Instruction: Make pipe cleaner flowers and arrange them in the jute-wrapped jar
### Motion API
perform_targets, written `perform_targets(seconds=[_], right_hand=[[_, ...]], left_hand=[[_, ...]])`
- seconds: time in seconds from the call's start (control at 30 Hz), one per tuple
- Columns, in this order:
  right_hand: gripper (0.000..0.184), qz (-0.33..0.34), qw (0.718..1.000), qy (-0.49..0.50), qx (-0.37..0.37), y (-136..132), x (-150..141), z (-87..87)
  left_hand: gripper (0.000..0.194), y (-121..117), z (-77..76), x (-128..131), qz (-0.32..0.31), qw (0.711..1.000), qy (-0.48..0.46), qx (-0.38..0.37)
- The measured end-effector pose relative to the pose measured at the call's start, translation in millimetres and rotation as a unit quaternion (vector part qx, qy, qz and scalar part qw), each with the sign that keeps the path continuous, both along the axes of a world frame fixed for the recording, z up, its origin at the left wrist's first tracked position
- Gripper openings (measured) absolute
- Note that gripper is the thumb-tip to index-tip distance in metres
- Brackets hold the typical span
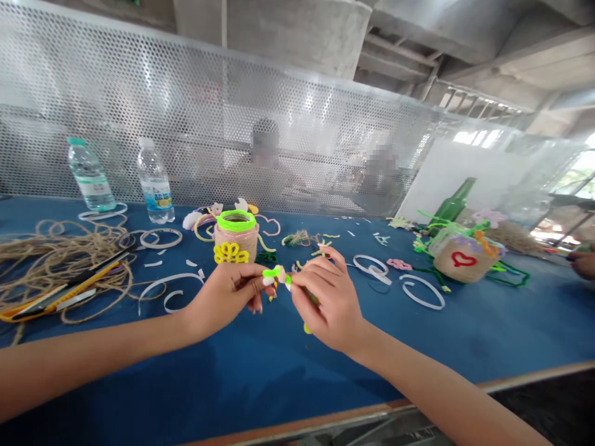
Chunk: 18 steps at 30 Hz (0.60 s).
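Observation:
My left hand (223, 297) and my right hand (325, 303) meet above the blue table, and their fingertips pinch a small twist of neon green and pale pink pipe cleaner (279, 275). A short yellow end hangs below my right hand. Just beyond my left hand stands a twine-wrapped jar (236, 244) with a neon green rim and a yellow pipe-cleaner flower (231, 253). White paper curls (170, 285) lie to the left of my left hand, and white paper loops (421, 292) lie to the right of my right hand.
A blue table (279, 384) holds tangled twine (56, 266), a yellow craft knife (69, 288), two water bottles (155, 183), a green glass bottle (453, 201) and a heart-decorated jar (463, 259). Another person's hand (583, 263) enters at right. A perforated metal screen (139, 105) stands behind.

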State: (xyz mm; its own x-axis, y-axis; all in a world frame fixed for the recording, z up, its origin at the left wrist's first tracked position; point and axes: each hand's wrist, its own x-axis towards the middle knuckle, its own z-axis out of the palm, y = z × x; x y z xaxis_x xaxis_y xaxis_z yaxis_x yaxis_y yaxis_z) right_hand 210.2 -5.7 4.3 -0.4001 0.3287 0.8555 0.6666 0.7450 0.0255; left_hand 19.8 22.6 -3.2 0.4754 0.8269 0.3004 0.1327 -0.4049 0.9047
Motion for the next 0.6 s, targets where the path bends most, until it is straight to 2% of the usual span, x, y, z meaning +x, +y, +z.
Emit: perform_targets(seconds=[0.1, 0.17, 0.2, 0.27, 0.33, 0.43, 0.53, 0.6], right_hand=[[0.010, 0.028, 0.992, 0.065, -0.105, 4.0, -0.5, -0.8], [0.008, 0.035, 0.981, 0.094, -0.165, 7.0, 0.2, -1.4], [0.008, 0.034, 0.974, 0.105, -0.197, 8.2, 0.5, -1.5], [0.009, 0.040, 0.954, 0.125, -0.269, 9.4, 1.1, -0.9], [0.009, 0.062, 0.927, 0.140, -0.343, 9.5, 1.4, 0.5], [0.010, 0.086, 0.898, 0.136, -0.410, 8.7, 1.6, 2.0], [0.012, 0.091, 0.883, 0.115, -0.445, 8.0, 1.2, 1.5], [0.013, 0.094, 0.879, 0.093, -0.457, 7.5, 0.3, 1.0]], left_hand=[[0.019, -2.5, -6.1, -1.2, 0.050, 0.987, 0.050, 0.145], [0.018, 0.2, -9.0, -3.0, 0.065, 0.959, 0.089, 0.261], [0.018, 2.6, -10.2, -4.1, 0.075, 0.934, 0.113, 0.331], [0.018, 8.0, -11.5, -6.9, 0.096, 0.864, 0.162, 0.466], [0.017, 12.7, -10.1, -10.7, 0.111, 0.796, 0.201, 0.560], [0.013, 15.9, -0.7, -18.2, 0.105, 0.711, 0.244, 0.651], [0.008, 15.2, 14.3, -25.5, 0.091, 0.608, 0.263, 0.744], [0.011, 13.6, 22.9, -28.5, 0.085, 0.570, 0.271, 0.771]])
